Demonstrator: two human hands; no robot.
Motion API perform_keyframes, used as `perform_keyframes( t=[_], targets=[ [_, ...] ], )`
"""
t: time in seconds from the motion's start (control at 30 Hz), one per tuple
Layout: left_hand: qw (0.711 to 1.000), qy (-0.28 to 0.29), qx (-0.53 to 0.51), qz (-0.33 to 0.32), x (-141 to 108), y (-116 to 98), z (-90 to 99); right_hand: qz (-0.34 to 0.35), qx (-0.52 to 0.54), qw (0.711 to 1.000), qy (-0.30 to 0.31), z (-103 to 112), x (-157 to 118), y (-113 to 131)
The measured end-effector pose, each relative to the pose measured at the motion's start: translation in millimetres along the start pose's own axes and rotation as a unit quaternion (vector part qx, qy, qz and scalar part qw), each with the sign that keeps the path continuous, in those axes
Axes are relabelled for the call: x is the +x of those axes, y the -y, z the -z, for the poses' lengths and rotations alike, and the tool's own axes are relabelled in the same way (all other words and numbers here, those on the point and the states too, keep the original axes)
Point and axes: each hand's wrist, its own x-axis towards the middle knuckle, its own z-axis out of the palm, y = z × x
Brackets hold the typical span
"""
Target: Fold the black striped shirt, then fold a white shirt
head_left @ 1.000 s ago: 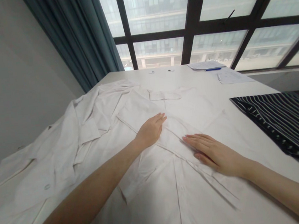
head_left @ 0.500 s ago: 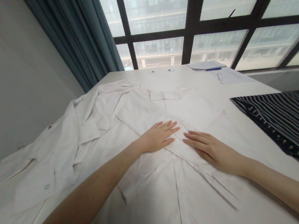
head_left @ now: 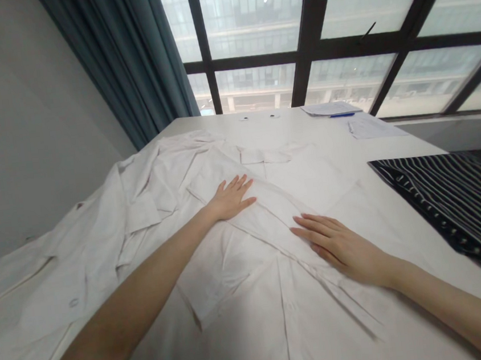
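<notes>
A white shirt [head_left: 262, 303] lies spread on the white table, its collar [head_left: 263, 154] toward the far end and its button front toward me. One sleeve [head_left: 265, 212] is laid slantwise across its chest. My left hand [head_left: 231, 199] rests flat on the upper left part of this sleeve, fingers spread. My right hand [head_left: 337, 244] lies on the sleeve lower and to the right, fingers stretched out and close together. Neither hand grips anything. White fabric on white makes some of the shirt's edges hard to make out.
More white garments [head_left: 141, 213] lie rumpled along the left side. A black-and-white striped cloth [head_left: 461, 197] lies at the right edge of the table [head_left: 217, 123]. Papers [head_left: 331, 108] and a blue pen [head_left: 342, 115] are at the back, before the window. A blue curtain [head_left: 137, 59] hangs at left.
My left hand has slid up and to the left along the sleeve, away from my right hand. The right hand has stayed in nearly the same place.
</notes>
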Motion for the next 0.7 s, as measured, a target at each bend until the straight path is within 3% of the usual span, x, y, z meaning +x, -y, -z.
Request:
perform_keyframes(
  t=[0.43, 0.7],
  targets=[
    [0.983, 0.017, 0.06, 0.172, 59.4, 60.1, 9.2, -0.017, -0.006, 1.0, 0.021, 1.5, 1.3, 2.3],
    [0.979, 0.005, 0.068, 0.19, 83.6, 93.2, 9.4, -0.014, -0.026, 0.999, 0.031, 0.7, -0.6, 2.3]
  ],
)
